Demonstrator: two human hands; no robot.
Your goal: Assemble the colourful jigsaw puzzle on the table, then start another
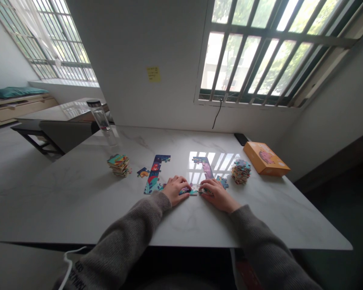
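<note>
A partly joined jigsaw puzzle frame (155,169) lies on the white marbled table (78,201), with a left side, a right side (208,168) and a bottom row. My left hand (177,189) rests palm down on the bottom row, its fingers spread over the pieces and hiding some of them. Opposite it, my right hand (215,194) lies on the bottom right part, fingers bent a little and touching the pieces. Between the hands a short stretch of bottom row (193,192) shows. Loose pieces lie outside each side: one piece (143,172) at left, another (222,182) at right.
Stacks of puzzle pieces stand at left (119,165) and right (241,171). An orange box (265,158) and a dark phone (241,139) lie at the back right. A clear bottle (99,116) stands at the back left. The wall bears a yellow note (153,74).
</note>
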